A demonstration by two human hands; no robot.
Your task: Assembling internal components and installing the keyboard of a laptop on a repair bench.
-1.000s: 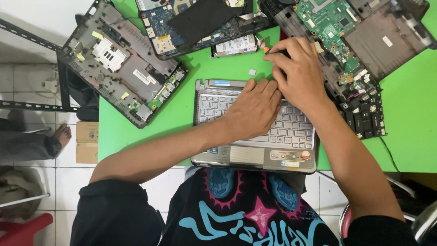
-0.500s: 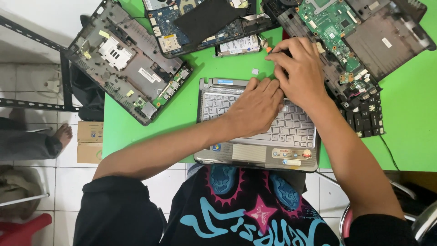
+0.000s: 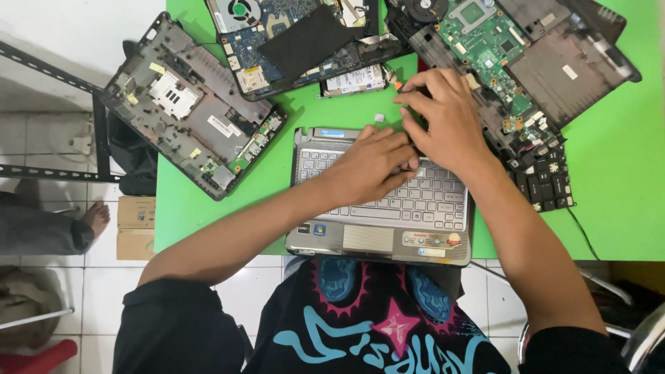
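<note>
The green table [image 3: 609,201] fills most of the view, and its layout is unchanged from a second ago; only the camera has shifted slightly. On it, at the near edge, lies the silver laptop base [image 3: 382,235], keyboard up, in the same spot as before. To its upper left sits a stripped grey laptop shell [image 3: 187,104], turned at an angle. Behind it lies an opened laptop with a blue circuit board [image 3: 277,41] and a black sheet on top. On the right is another dismantled laptop with a green circuit board [image 3: 485,34]; a loose black keyboard piece [image 3: 547,183] lies just beside the silver base.

The left hand [image 3: 370,166] rests palm down on the upper keys, fingers held close together and pointing towards the far right corner, much as it lay earlier. The right hand [image 3: 447,121] has stayed over the far right corner of the silver base, fingers curled and slightly spread. Whether they grip or only press there cannot be told, since the hand hides what is beneath it.

A small silver drive [image 3: 355,79] lies past the base, and a tiny pale square bit [image 3: 379,118] sits on the table near the left fingertips. At the far left, another person's bare foot [image 3: 93,216] rests on the tiled floor.
</note>
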